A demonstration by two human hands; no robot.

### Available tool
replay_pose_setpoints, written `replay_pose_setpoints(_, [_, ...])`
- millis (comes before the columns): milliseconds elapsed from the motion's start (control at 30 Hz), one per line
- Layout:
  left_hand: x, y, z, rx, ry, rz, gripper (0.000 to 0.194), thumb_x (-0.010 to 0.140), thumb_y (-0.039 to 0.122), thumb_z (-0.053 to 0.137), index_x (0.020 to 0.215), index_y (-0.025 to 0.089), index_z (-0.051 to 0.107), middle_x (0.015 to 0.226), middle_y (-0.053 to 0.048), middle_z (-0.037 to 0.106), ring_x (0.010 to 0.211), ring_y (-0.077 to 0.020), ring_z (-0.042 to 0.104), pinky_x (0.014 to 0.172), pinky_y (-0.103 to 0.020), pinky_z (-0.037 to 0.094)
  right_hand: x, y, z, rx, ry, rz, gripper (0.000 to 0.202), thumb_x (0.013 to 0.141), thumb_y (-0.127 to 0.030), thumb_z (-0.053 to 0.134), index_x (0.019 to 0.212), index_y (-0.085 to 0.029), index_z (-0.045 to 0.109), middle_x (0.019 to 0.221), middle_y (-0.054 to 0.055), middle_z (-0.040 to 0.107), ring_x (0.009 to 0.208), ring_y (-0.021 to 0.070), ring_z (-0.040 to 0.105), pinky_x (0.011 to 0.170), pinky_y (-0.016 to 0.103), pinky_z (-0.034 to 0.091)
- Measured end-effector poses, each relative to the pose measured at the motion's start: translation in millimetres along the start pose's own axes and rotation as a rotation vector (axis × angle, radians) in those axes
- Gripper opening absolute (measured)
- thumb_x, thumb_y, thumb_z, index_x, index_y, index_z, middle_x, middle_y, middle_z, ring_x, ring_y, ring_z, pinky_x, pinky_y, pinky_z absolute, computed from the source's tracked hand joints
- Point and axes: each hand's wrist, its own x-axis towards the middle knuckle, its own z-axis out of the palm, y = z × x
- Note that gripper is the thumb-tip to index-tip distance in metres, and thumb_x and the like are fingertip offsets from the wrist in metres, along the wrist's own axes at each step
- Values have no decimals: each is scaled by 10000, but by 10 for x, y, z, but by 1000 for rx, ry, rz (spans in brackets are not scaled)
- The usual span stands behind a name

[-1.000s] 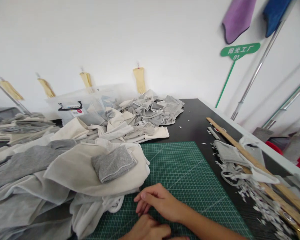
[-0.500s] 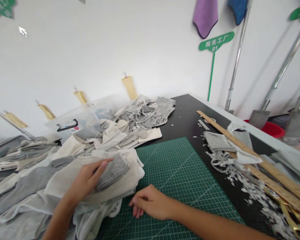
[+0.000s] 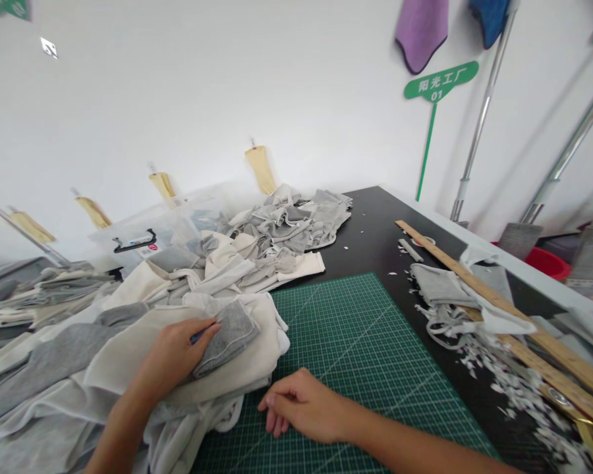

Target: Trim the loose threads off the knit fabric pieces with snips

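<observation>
My left hand (image 3: 178, 355) pinches the left edge of a small folded grey cloth (image 3: 233, 332), thumb and fingers pressed together. A bit of dark blue shows between those fingers. Under the grey cloth lie cream cloth pieces (image 3: 128, 349), part of a large heap of grey and white fabric. My right hand (image 3: 301, 405) rests on the green cutting mat (image 3: 346, 322), just right of the heap. Its fingers are loosely curled inward, and nothing is visible in them.
Wooden rulers (image 3: 454, 270), a white-grey cloth scrap (image 3: 435, 284), small clippings (image 3: 518, 388) and gold-handled scissors (image 3: 590, 438) lie at right. Behind the heap are a clear plastic box (image 3: 172, 234) and a further fabric pile (image 3: 296, 220). Mops (image 3: 484, 112) lean by the wall.
My left fingers have closed from a flatter, spread pose into a pinch on the grey cloth's edge. My right hand stays curled on the mat. The view has shifted slightly.
</observation>
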Motion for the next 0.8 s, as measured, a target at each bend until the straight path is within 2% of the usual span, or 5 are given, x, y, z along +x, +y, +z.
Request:
replay_pose_setpoints(133, [163,-76,-29,58,-28,2,518,967,581,506,1084,162,786,1112,-119,783,1057,-338,716,978,-439,506,7,12,5,7,0,6,403,924,-456,645,945,-75,773,689,31,675,580,96,620,645,261,540])
replay_pose_setpoints(300, [299,-121,-5,81,-32,22,493,974,561,482,1033,183,792,1078,-111,790,1034,-335,725,937,-429,513,6,16,5,16,-6,8,439,908,-506,660,935,-82,771,683,25,666,573,92,614,620,243,528])
replay_pose_setpoints(400, [314,-124,32,83,5,19,548,982,570,454,1125,145,768,1149,-139,770,1078,-342,709,976,-442,495,7,23,4,5,-5,6,439,909,-505,652,937,-84,774,687,27,668,572,86,613,618,234,527])
replay_pose_setpoints(533, [314,-131,61,78,-18,41,502,978,552,475,1058,168,788,1089,-119,787,1032,-324,720,947,-415,500,-1,22,1,-5,1,2,435,918,-492,639,945,-80,775,690,32,673,579,91,623,641,252,546])
replay_pose_setpoints(800, [325,-192,76,74,-37,41,519,993,549,458,1082,154,783,1103,-121,784,1056,-322,715,959,-416,493,-37,-50,0,-30,2,14,426,928,-493,645,935,-88,776,687,29,676,573,87,610,628,237,528])
